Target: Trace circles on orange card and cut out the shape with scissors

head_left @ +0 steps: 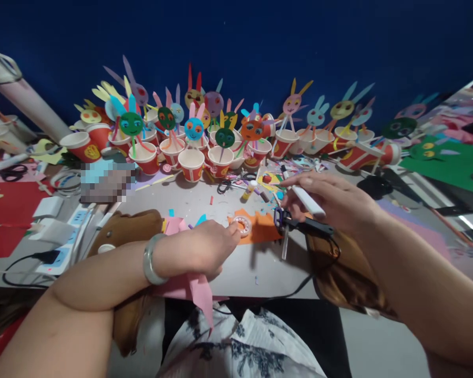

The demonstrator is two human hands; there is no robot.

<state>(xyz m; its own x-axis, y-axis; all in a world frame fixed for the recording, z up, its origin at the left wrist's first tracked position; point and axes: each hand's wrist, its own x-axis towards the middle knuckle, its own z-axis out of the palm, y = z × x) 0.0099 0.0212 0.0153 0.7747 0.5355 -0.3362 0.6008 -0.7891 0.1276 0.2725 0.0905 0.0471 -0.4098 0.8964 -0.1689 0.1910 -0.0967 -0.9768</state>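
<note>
"Where could another hand pass?"

"Over the front of the tabletop, between the left hand and the brown cloth. A black cord crosses that gap's right side."

"And farther back?"

"Beyond the left hand there's room, with a few small scraps lying about. Then the paper cups stand packed like a wall, scissors and a yellow tube before them. Rightward, the right hand and black tool block the way."
</note>
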